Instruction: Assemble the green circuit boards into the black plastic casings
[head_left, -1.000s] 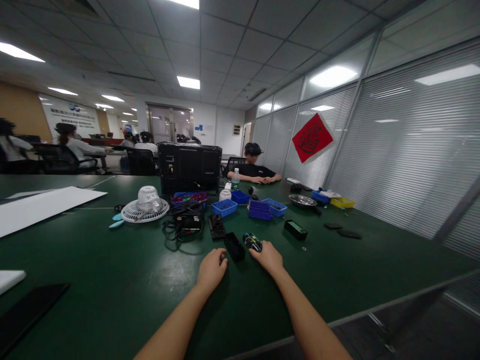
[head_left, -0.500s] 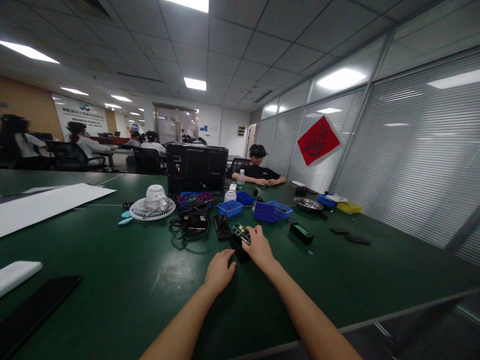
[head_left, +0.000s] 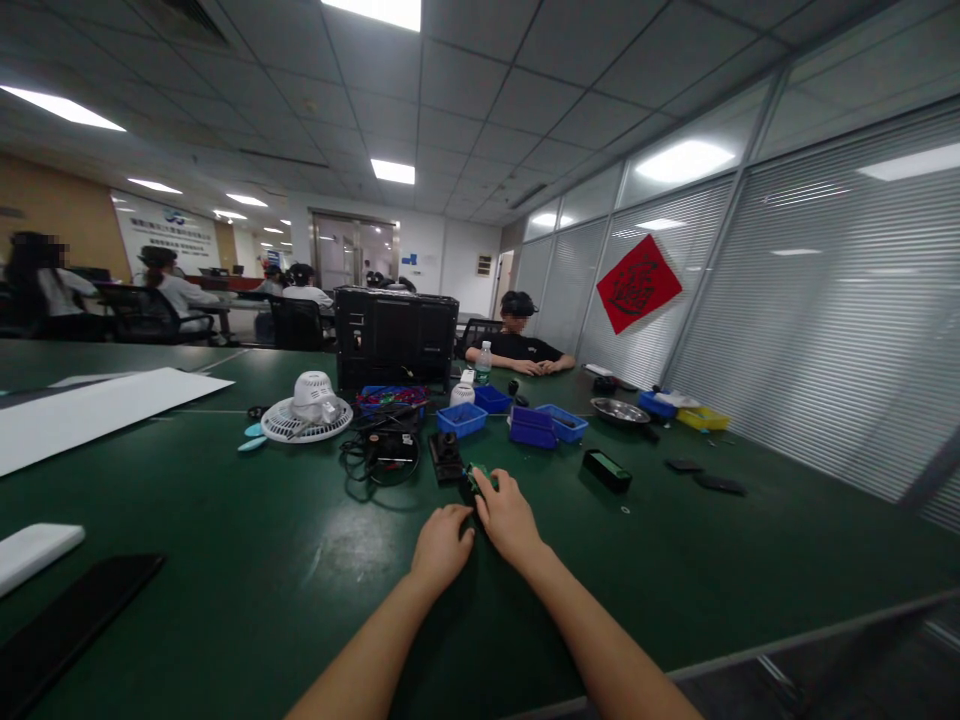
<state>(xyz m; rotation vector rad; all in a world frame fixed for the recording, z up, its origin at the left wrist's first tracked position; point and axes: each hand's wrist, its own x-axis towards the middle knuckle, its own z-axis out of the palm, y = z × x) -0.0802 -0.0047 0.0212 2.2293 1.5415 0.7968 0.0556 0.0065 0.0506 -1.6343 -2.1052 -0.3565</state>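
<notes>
My right hand point(head_left: 508, 515) has its fingers closed on a small green circuit board point(head_left: 478, 477), which lies low over a black case point(head_left: 466, 493). Most of the case is hidden under the board and my fingers. At the case's near left side, my left hand point(head_left: 444, 545) is curled with its fingertips against it. Just beyond them stands a black stand-like part with a round knob point(head_left: 448, 455). To the right lies an oblong black case with a green inside point(head_left: 607, 470), and a small ring point(head_left: 625, 510) rests near it.
Blue bins point(head_left: 461, 418), a bundle of black cables point(head_left: 381, 450) and a white fan head point(head_left: 307, 412) lie farther back. Behind them stands a black computer case point(head_left: 396, 338). A metal dish point(head_left: 619, 410) sits to the right. Across the table a person point(head_left: 519, 345) sits.
My right hand has lowered the circuit board from a tilted position down onto the black case, so more of both is covered. My left hand stays by the case.
</notes>
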